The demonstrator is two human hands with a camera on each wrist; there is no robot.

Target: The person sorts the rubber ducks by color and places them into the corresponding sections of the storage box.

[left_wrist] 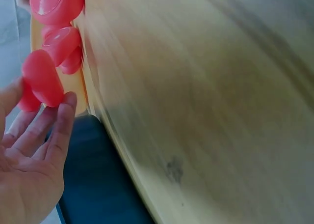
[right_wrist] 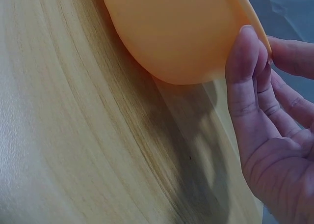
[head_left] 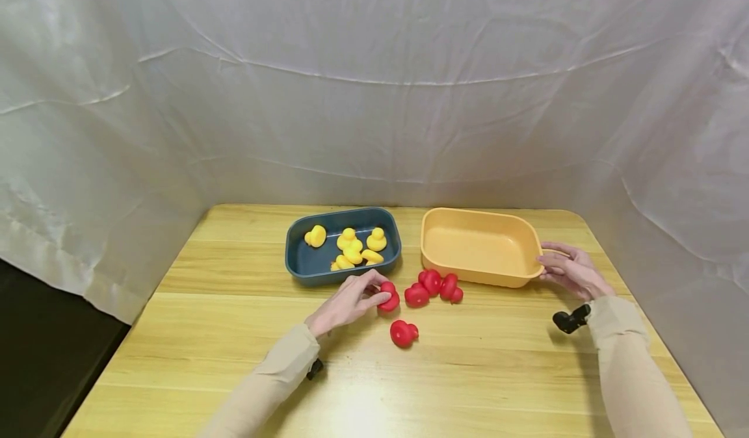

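In the head view my left hand (head_left: pixel 350 300) pinches a red rubber duck (head_left: pixel 388 297) between thumb and fingertips, in front of the dark blue bin (head_left: pixel 310 278). The left wrist view shows this duck (left_wrist: pixel 43 79) at the fingertips, with other red ducks (left_wrist: pixel 63 43) beyond it. Three red ducks (head_left: pixel 431 282) lie clustered right of my left hand, and another red duck (head_left: pixel 404 333) lies nearer on the table. At the right end of the orange bin (head_left: pixel 468 273), my right hand (head_left: pixel 572 270) holds the rim with thumb and fingertips.
Several yellow rubber ducks (head_left: pixel 349 239) are inside the blue bin. The orange bin's visible inside is bare. Both bins stand side by side towards the back of the wooden table (head_left: pixel 468 386). Grey-white sheeting (head_left: pixel 374 100) hangs behind and along the sides.
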